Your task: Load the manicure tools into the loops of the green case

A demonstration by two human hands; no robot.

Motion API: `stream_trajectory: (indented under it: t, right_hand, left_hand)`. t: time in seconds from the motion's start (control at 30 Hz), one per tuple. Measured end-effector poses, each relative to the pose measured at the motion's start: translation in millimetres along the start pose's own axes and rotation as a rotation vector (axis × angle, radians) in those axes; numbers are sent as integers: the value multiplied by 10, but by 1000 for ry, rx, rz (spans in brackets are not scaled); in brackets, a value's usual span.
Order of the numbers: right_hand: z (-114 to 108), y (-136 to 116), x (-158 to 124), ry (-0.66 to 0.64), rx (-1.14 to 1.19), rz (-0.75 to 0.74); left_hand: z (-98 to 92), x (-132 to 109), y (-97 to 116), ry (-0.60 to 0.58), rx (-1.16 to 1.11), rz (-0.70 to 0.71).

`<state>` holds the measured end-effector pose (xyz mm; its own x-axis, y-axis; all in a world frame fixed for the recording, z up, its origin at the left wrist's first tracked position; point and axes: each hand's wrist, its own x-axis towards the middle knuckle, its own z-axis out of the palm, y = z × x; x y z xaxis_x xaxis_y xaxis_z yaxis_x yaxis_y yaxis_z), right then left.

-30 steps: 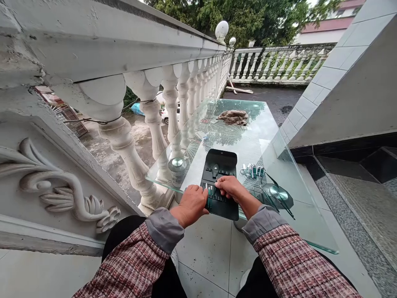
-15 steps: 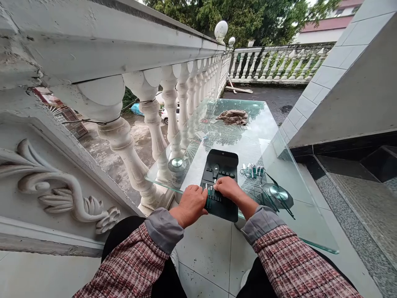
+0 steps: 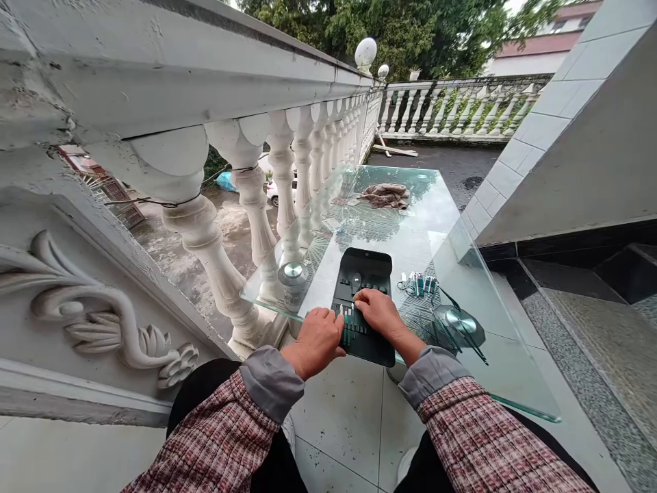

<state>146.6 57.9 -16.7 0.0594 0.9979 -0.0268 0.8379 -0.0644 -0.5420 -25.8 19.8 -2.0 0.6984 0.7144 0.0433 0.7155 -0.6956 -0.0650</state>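
An opened black tool case (image 3: pixel 366 261) lies at the near edge of the glass table, with small slim tools (image 3: pixel 348 327) standing in its lower loops. My left hand (image 3: pixel 319 339) is closed on the case's left edge, thumb underneath. Over the middle of the case, my right hand (image 3: pixel 378 311) pinches a small piece beside those tools; the fingers cover most of it. A dark, round-headed tool (image 3: pixel 357 279) sits in the upper row, just beyond my right fingertips. Several nail clippers (image 3: pixel 419 283) and long dark green tools (image 3: pixel 452 332) lie loose to the right.
The glass tabletop (image 3: pixel 493 356) has round metal-topped supports (image 3: pixel 293 270) under it. A crumpled brown cloth (image 3: pixel 384 195) lies toward the far end. White balusters (image 3: pixel 251 198) run along the left, and a tiled wall edge (image 3: pixel 528 140) and dark steps stand to the right.
My right hand has shifted slightly up the case, now covering the shaft below the round-headed tool. My left hand keeps its hold on the edge. The loose tools stay put.
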Motion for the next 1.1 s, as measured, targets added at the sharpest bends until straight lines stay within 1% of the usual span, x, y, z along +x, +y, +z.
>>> stream_trajectory:
  t: [0.17, 0.53, 0.73, 0.9, 0.97, 1.0, 1.07, 1.1]
  right_hand:
    - [31, -24, -15, -4, -49, -55]
    - [-28, 9, -63, -50, -45, -124]
    - [-33, 0, -102, -43, 10, -125]
    - [-23, -18, -117, -11, 129, -107]
    - [-104, 3, -105, 22, 202, -83]
    - [-178, 31, -97, 45, 244, -64]
    - [-388, 136, -90, 113, 334, -14]
    - [-514, 212, -96, 167, 400, 18]
  left_hand:
    - [12, -3, -7, 6, -10, -1]
    - [17, -2, -15, 7, -26, -2]
    - [-12, -4, -3, 0, -30, -2]
    - [-26, -9, -16, 5, -19, 6]
    - [-36, -16, -34, 1, -20, 15]
    - [-40, -21, -44, 1, -21, 15]
    - [-41, -30, -57, 21, -21, 10]
    - [-34, -32, -59, 43, -17, 8]
